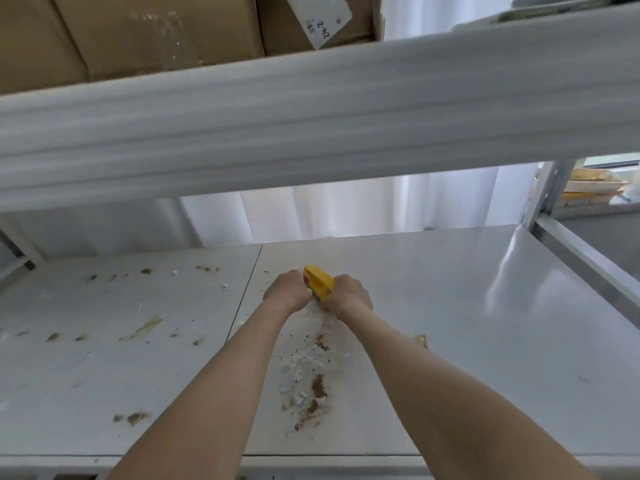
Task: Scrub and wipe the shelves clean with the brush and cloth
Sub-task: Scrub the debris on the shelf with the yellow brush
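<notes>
A yellow brush [318, 282] sits on the white shelf [450, 306] near its middle, gripped from both sides. My left hand [287, 289] holds its left side and my right hand [349, 294] holds its right side, both with fingers curled round it. The bristles are hidden under my hands. A trail of brown dirt and white crumbs [308, 382] runs from the brush toward the front edge. More brown stains and specks [138, 330] are scattered over the left half of the shelf. No cloth is in view.
The upper shelf's front beam [311, 126] hangs low across the view, with cardboard boxes [156, 29] on top. A metal upright [543, 192] stands at the right, with a neighbouring shelf holding yellow and white items [592, 188]. White curtains hang behind.
</notes>
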{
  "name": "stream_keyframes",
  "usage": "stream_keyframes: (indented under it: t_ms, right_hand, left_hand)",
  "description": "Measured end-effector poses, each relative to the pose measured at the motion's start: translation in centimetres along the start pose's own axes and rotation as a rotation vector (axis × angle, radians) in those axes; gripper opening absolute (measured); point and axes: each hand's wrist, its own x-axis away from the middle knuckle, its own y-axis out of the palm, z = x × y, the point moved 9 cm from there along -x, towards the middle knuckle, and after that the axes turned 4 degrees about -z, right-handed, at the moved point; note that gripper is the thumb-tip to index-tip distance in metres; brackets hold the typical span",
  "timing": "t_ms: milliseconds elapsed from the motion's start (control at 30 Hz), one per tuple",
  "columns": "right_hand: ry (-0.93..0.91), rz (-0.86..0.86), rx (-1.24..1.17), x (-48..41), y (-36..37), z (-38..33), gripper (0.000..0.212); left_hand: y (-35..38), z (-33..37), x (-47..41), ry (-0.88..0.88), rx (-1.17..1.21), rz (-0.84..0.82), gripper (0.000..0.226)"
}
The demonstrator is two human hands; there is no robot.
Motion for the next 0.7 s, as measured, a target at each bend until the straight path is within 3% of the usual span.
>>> stream_keyframes:
  t_ms: [133, 300, 500, 700]
  right_hand:
    - [-0.012, -0.01, -0.08, 1.9, -0.6, 1.1, 0.02]
    - [0.045, 0.118, -0.128, 3.2, -4.8, 4.5, 0.022]
    - [0.219, 0.16, -0.022, 4.6, -7.0, 9.2, 0.033]
    - [0.315, 0.155, 0.145, 4.6, -6.2, 6.1, 0.048]
  left_hand:
    - [0.1, 0.4, 2.3, 0.011, 0.021, 0.0, 0.036]
    - [-0.4, -1.3, 4.6, -0.037, 0.059, 0.032, 0.034]
    - [0.8, -1.7, 4.9, -0.013, 0.05, -0.038, 0.036]
    - [1.1, -2.9, 4.2, 0.031, 0.074, -0.083, 0.035]
